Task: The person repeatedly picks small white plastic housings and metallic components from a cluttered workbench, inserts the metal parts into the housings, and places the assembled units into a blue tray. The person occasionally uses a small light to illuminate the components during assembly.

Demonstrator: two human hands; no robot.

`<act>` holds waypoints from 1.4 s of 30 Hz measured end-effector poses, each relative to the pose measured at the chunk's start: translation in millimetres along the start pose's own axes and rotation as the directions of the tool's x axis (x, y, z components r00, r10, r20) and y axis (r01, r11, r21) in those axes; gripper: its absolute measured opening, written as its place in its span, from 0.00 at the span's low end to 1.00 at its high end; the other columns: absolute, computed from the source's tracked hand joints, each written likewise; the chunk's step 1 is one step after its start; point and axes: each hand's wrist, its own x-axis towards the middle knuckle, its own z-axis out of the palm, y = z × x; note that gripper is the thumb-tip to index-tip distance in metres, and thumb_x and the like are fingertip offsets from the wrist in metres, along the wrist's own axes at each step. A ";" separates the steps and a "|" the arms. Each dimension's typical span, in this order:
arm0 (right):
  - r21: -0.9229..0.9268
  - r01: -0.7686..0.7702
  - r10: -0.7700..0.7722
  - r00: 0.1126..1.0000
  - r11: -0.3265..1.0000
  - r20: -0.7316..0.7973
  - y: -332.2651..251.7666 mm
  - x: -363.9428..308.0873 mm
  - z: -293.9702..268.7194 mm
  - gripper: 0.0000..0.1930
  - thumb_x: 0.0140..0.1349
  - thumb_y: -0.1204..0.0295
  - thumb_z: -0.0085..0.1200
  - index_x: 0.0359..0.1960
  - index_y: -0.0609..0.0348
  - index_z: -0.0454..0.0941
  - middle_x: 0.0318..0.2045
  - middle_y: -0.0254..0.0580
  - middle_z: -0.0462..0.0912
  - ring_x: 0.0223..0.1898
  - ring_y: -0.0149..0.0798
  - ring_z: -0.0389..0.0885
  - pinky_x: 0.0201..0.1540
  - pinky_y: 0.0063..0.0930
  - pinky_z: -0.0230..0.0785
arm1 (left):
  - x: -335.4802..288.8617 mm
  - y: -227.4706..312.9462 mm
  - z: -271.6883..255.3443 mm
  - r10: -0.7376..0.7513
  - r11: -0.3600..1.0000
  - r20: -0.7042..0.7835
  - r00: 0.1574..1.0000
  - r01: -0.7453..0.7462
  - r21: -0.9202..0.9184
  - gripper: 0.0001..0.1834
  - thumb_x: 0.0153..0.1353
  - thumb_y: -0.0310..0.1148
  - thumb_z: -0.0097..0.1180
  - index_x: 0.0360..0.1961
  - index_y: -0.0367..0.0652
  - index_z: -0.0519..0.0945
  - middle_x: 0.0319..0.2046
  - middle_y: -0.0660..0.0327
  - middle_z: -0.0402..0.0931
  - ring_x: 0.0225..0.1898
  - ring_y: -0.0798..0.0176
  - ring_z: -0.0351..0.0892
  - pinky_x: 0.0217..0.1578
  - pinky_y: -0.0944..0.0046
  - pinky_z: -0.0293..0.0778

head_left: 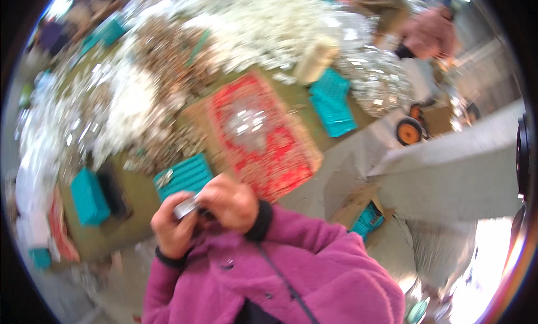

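Observation:
Close to my body, both hands meet over a small, shiny, clear-grey piece (185,207), too blurred to name. My left hand (172,226) pinches it between thumb and fingers. Curled against its other end is my right hand (232,203), its fingertips partly hidden. Just beyond my hands lies a teal ridged tray (184,177) with a few small pieces on its left part. A red patterned cloth (274,161) on a brown board is to the right of it, bearing a small heap of clear shiny pieces (246,125).
Large heaps of white pieces (263,27) and brownish pieces (168,49) cover the table (143,198). Other teal trays stand at left (89,198) and right (333,102). A cart wheel (409,132) and an open carton (358,212) are rightward. A person in pink (428,32) is beyond.

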 end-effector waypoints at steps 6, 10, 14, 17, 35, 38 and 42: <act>0.055 -0.058 0.052 0.993 0.997 0.109 -4.3 1.0 -1.5 0.12 0.59 0.84 0.68 0.44 0.60 0.84 0.36 0.46 0.82 0.34 0.45 0.84 0.36 0.35 0.78 | -5.7 -1.4 3.7 -0.078 0.967 0.040 0.996 0.085 -0.241 0.11 0.70 0.16 0.55 0.52 0.32 0.80 0.35 0.60 0.84 0.31 0.69 0.86 0.31 0.68 0.83; 0.095 -0.179 0.156 0.965 0.979 0.213 -9.3 8.2 -4.9 0.09 0.61 0.83 0.67 0.42 0.61 0.83 0.36 0.45 0.81 0.35 0.44 0.84 0.36 0.33 0.79 | -6.0 -6.6 4.7 -0.048 0.926 0.020 0.999 0.052 -0.375 0.10 0.70 0.17 0.59 0.51 0.32 0.81 0.37 0.61 0.84 0.33 0.69 0.86 0.31 0.69 0.85; 0.123 -0.342 0.296 0.911 0.932 0.288 -12.4 10.2 -5.5 0.09 0.62 0.84 0.65 0.43 0.63 0.83 0.36 0.44 0.82 0.35 0.41 0.84 0.37 0.31 0.78 | -6.6 -10.2 1.1 -0.058 0.925 0.027 0.998 0.064 -0.375 0.09 0.71 0.18 0.60 0.51 0.32 0.82 0.42 0.60 0.83 0.35 0.69 0.87 0.36 0.68 0.88; 0.076 -0.264 0.236 0.935 0.961 0.266 -11.5 10.1 -2.0 0.10 0.61 0.86 0.64 0.43 0.64 0.83 0.36 0.45 0.81 0.35 0.41 0.84 0.36 0.31 0.78 | -6.7 -12.8 -1.4 -0.016 0.958 0.014 1.000 0.019 -0.287 0.13 0.69 0.17 0.61 0.54 0.32 0.80 0.42 0.57 0.83 0.37 0.64 0.88 0.38 0.64 0.89; -0.110 -0.102 0.127 0.960 0.989 0.249 -10.1 17.1 23.1 0.12 0.59 0.85 0.67 0.42 0.64 0.79 0.33 0.45 0.81 0.31 0.40 0.82 0.34 0.30 0.76 | -5.6 -20.3 -16.1 -0.161 0.795 -0.017 0.987 0.119 -0.595 0.17 0.66 0.16 0.62 0.56 0.31 0.80 0.40 0.55 0.86 0.38 0.63 0.88 0.38 0.63 0.88; -0.111 -0.201 0.224 0.937 0.973 0.268 -13.6 16.0 26.1 0.09 0.62 0.84 0.65 0.40 0.63 0.78 0.32 0.43 0.79 0.31 0.36 0.79 0.35 0.26 0.73 | -6.9 -22.2 -16.0 0.110 0.946 -0.136 0.985 -0.146 -0.288 0.17 0.61 0.14 0.65 0.52 0.32 0.83 0.40 0.57 0.85 0.41 0.63 0.87 0.40 0.65 0.85; -0.108 -0.250 0.270 0.925 0.962 0.267 -13.3 15.7 32.5 0.09 0.62 0.83 0.66 0.40 0.61 0.79 0.30 0.41 0.78 0.28 0.35 0.81 0.29 0.26 0.72 | -7.9 -26.1 -25.2 0.423 0.892 -0.127 0.897 -0.387 0.231 0.19 0.55 0.14 0.67 0.49 0.36 0.85 0.40 0.52 0.84 0.37 0.61 0.87 0.37 0.65 0.84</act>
